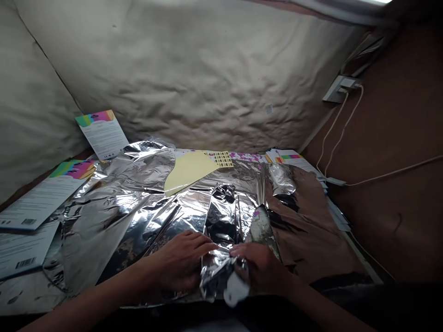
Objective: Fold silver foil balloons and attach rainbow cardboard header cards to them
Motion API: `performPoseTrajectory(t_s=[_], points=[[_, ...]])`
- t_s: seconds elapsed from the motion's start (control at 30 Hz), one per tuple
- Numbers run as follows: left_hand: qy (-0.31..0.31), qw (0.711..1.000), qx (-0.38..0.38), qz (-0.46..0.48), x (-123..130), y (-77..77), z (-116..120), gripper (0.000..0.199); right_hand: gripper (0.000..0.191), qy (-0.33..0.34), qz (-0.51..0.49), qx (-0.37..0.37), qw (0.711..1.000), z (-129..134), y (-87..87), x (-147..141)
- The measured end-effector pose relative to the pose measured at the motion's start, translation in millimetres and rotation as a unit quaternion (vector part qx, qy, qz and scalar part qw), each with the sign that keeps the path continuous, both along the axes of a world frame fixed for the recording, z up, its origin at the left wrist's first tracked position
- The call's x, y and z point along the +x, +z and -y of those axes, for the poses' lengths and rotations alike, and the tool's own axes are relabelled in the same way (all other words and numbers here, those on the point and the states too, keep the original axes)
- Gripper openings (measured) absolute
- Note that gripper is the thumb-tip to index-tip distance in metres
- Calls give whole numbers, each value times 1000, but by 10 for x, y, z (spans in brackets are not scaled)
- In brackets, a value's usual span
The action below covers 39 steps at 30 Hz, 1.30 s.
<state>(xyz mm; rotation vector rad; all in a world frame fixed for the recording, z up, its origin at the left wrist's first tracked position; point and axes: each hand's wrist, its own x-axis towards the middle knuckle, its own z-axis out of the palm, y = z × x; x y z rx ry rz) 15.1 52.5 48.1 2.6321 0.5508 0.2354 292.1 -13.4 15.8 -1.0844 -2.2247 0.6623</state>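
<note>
A narrow silver foil bag (223, 216) lies lengthwise in front of me, its near end crumpled. My left hand (185, 260) is at its left edge, fingers closed on the foil. From the other side my right hand (261, 265) grips the same near end, its fingertips close to those of the left. A small whitish piece (237, 289) pokes out at the bag's near end, blurred, and I cannot make out what it is. Beneath everything is a wrinkled silver foil sheet (145, 221) covering the table, with a worn patch (261, 228) right of the bag.
A pale yellow sheet (190, 170) and a yellow sticker sheet (224, 159) lie behind the bag. Printed cards (44, 196) are at the left, one card (104, 133) leaning on the cloth wall. More cards (290, 159) lie back right, near white cables (341, 133) and a socket (341, 88).
</note>
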Motion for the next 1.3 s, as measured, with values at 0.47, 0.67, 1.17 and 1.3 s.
performPoseTrajectory(t_s=[0.47,0.67,1.17,1.3], points=[[324,924,-164,117,312,-194,-122,61,70,-296,-213,-340,867,-265,2,-187],[94,990,98,32,274,-259,-12,44,81,-273,-217,-357,866,13,-80,-160],[-15,998,45,-48,118,-151,71,80,101,20,229,-16,973,291,100,322],[-59,996,12,-68,36,-77,151,102,87,46,215,-9,975,377,57,308]])
